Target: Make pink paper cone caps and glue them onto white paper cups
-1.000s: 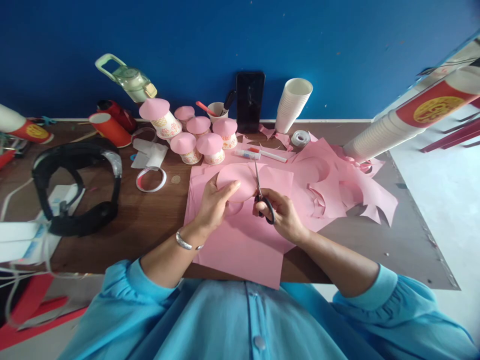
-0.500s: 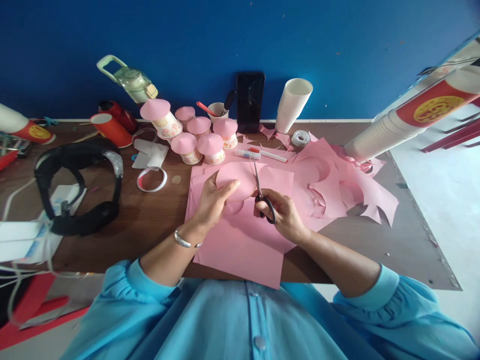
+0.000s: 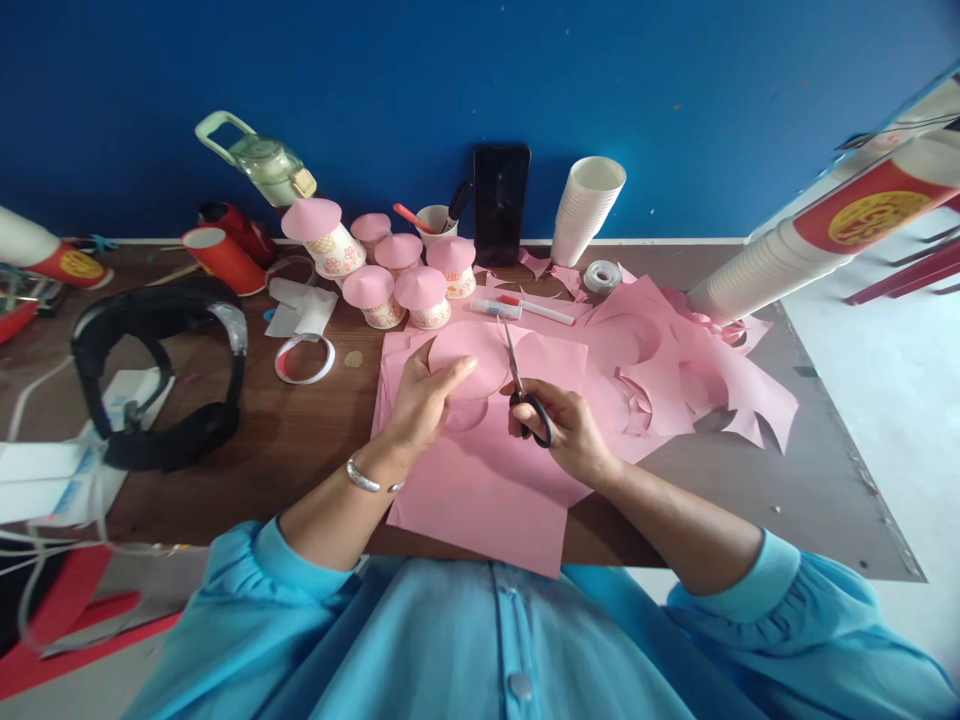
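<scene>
A pink paper disc [image 3: 472, 355] is held between the thumb and fingers of my left hand [image 3: 424, 395], above a stack of pink sheets [image 3: 480, 500]. My right hand [image 3: 570, 430] grips the black handles of a pair of scissors [image 3: 534, 412]. The blades point up and away from me, slightly apart, at the disc's right edge. Cut pink paper [image 3: 660, 370] with curved openings lies to the right. Past the disc are a glue tube [image 3: 495, 309] and a white pen [image 3: 547, 313].
Several cups with pink cone tops [image 3: 420, 288] stand at the back, left of a black phone [image 3: 501, 200]. Cup stacks [image 3: 589, 205] stand further right. A tape roll [image 3: 304, 359] and a black headset [image 3: 161, 450] lie left.
My left hand and the pink disc have shifted slightly left, a little away from the blades. My right hand with the scissors has hardly moved.
</scene>
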Available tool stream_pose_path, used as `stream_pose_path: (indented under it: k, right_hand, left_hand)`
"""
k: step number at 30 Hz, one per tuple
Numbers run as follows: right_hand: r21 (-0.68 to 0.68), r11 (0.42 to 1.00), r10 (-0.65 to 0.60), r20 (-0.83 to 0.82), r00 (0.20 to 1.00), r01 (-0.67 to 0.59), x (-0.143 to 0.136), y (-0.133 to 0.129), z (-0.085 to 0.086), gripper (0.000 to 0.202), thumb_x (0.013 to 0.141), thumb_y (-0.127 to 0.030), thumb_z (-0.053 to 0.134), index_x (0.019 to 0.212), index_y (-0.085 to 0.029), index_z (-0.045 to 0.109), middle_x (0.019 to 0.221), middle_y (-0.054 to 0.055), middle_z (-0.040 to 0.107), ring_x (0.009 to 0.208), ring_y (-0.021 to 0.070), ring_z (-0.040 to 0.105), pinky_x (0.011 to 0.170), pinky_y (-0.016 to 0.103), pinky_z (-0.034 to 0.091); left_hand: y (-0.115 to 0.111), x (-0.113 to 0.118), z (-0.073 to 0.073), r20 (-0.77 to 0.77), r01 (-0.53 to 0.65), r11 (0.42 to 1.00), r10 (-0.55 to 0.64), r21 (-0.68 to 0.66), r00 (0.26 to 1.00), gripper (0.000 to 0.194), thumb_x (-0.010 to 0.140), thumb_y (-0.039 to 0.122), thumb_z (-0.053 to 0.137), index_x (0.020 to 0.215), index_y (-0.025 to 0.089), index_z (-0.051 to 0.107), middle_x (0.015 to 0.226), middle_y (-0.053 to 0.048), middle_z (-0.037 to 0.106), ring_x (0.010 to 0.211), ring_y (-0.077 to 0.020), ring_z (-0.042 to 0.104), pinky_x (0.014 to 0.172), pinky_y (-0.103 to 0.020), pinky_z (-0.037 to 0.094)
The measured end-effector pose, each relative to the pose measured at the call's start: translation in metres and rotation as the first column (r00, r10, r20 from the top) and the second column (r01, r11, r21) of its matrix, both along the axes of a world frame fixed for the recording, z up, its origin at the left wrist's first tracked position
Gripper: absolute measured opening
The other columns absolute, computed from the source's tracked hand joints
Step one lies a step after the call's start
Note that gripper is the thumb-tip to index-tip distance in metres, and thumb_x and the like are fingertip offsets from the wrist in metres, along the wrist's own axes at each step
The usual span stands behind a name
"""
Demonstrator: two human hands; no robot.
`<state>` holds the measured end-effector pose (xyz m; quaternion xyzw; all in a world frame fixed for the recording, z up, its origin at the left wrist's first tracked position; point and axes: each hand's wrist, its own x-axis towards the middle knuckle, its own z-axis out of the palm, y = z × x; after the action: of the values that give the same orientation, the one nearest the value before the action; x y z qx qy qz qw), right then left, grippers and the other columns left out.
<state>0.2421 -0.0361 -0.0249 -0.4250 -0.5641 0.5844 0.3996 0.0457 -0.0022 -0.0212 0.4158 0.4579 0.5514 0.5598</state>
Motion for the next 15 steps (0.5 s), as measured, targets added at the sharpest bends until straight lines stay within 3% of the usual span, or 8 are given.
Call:
stream_pose_path:
  k: [5,15]
  right_hand:
    - [0.003,1.0,0.008,-0.007,1.0,-0.008,-0.0002,0.0009,0.0011,0.057,0.089,-0.069,0.067,0.107,-0.016,0.064,0.064,-0.001,0.061,0.058,0.0124,0.053,0.056,0.027,0.046]
    - [0.011,1.0,0.023,0.018,1.0,-0.023,0.0018,0.0014,0.0004,0.055,0.09,-0.068,0.067,0.106,-0.016,0.066,0.063,-0.001,0.06,0.057,0.012,0.051,0.056,0.027,0.046]
  left_hand:
    - [0.0001,-0.0003,0.0025,0.005,-0.018,0.999,0.018,-0.036,1.0,0.025,0.076,0.035,0.086,0.09,0.019,0.073,0.078,0.0,0.068,0.071,-0.0159,0.063,0.064,-0.027,0.053]
    - [0.0026,0.0002,0.0064,0.066,-0.015,0.999,0.017,-0.031,0.998,0.025,0.076,0.034,0.086,0.092,0.019,0.073,0.081,-0.001,0.069,0.076,-0.016,0.064,0.071,-0.028,0.053]
